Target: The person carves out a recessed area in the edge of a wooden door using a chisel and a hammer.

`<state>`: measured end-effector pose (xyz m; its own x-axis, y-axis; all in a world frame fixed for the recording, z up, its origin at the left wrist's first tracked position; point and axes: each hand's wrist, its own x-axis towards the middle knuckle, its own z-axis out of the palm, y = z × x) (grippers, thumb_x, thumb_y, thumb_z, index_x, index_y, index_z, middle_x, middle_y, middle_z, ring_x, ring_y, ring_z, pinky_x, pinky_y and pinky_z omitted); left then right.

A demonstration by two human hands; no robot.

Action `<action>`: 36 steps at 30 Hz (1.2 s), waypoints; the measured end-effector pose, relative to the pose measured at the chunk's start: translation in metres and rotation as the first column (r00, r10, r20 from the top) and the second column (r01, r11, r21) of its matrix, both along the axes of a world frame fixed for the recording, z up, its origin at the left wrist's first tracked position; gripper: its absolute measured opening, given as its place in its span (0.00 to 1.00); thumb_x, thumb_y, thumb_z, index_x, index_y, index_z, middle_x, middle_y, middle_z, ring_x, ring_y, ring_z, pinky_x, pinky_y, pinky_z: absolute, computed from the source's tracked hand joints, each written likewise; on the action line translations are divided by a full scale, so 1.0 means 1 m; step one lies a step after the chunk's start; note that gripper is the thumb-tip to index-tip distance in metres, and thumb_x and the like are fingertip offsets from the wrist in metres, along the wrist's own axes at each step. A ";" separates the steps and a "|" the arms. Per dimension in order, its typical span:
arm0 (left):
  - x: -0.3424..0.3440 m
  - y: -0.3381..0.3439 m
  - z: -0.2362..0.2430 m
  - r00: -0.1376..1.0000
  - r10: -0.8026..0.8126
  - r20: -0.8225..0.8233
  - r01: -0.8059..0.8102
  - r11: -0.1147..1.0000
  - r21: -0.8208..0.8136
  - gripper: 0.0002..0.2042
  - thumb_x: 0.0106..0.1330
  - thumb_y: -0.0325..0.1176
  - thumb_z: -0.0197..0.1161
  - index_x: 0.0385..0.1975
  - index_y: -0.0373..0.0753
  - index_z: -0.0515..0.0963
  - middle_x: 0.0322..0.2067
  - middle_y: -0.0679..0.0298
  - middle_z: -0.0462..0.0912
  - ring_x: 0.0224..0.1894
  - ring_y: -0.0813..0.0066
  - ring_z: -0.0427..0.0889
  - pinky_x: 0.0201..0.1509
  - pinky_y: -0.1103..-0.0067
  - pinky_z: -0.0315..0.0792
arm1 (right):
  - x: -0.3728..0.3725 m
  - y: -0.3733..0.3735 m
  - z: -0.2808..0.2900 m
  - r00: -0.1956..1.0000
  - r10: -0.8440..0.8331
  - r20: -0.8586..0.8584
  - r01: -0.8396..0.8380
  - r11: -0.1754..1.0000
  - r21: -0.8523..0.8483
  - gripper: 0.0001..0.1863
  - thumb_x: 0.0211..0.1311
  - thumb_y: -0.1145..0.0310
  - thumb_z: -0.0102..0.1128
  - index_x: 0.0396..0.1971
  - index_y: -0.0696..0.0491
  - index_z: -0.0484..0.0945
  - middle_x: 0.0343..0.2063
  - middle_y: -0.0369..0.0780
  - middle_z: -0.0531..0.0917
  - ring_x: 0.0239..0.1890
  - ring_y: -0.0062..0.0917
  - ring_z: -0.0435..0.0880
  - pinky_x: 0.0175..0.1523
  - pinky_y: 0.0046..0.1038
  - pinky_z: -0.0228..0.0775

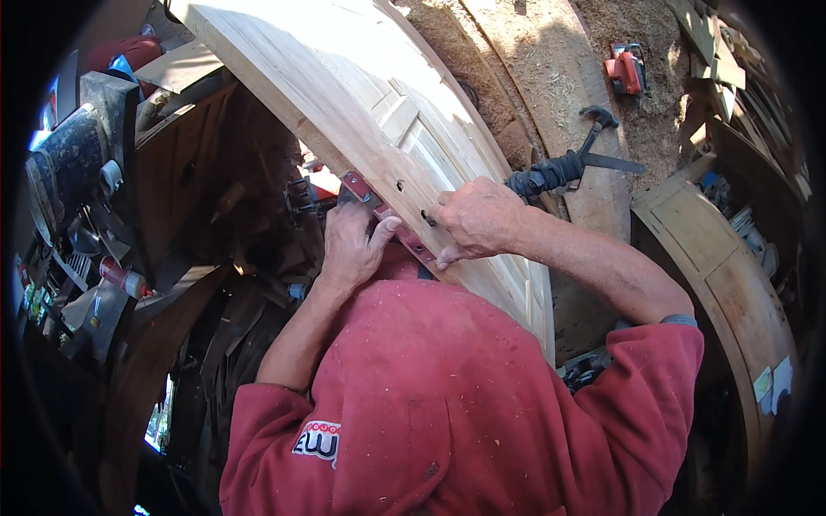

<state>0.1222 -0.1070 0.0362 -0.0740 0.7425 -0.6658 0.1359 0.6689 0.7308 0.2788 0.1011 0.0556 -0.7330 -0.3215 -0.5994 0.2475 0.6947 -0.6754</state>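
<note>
Hands meet at the edge of a pale wooden door (pixel 379 112): left hand (pixel 351 245) presses a reddish mortise lock plate (pixel 387 219) into that edge, grip closed on it; right hand (pixel 473 219) pinches a small dark piece at the door face. Hammer (pixel 568 163) lies behind.

Hard daylight falls from the upper right, overexposing the pale wooden door (pixel 379 95). The left side lies in deep shadow. Fisheye distortion bends edges; a black vignette rings the frame.
</note>
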 end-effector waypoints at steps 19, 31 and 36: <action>-0.003 0.012 0.036 0.449 -0.257 -0.856 0.843 0.440 0.310 0.19 0.57 0.41 0.63 0.50 0.51 0.82 0.49 0.72 0.76 0.58 0.75 0.75 0.69 0.55 0.54 | 0.003 -0.007 -0.006 0.999 -0.032 -0.003 0.032 0.999 0.039 0.38 0.44 0.32 0.70 0.35 0.58 0.81 0.32 0.46 0.85 0.38 0.42 0.88 0.42 0.40 0.79; -0.005 0.014 0.034 0.466 -0.251 -0.848 0.858 0.363 0.364 0.16 0.59 0.38 0.62 0.48 0.49 0.83 0.48 0.73 0.77 0.53 0.77 0.77 0.67 0.54 0.58 | 0.004 -0.014 0.012 0.993 -0.094 0.067 0.089 0.994 0.067 0.33 0.52 0.38 0.69 0.35 0.59 0.81 0.32 0.48 0.85 0.36 0.42 0.88 0.40 0.40 0.80; -0.007 0.015 0.028 0.473 -0.215 -0.854 0.853 0.356 0.382 0.16 0.59 0.38 0.62 0.48 0.50 0.84 0.48 0.73 0.77 0.54 0.77 0.77 0.68 0.53 0.58 | 0.010 -0.008 -0.001 0.999 -0.037 -0.028 0.039 0.997 0.073 0.34 0.52 0.36 0.68 0.33 0.58 0.81 0.31 0.47 0.85 0.35 0.42 0.88 0.39 0.39 0.80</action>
<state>0.1149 -0.0920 0.0639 0.4503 0.8857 0.1128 0.7968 -0.4557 0.3969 0.2886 0.0926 0.0546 -0.7599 -0.2492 -0.6004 0.2568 0.7334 -0.6295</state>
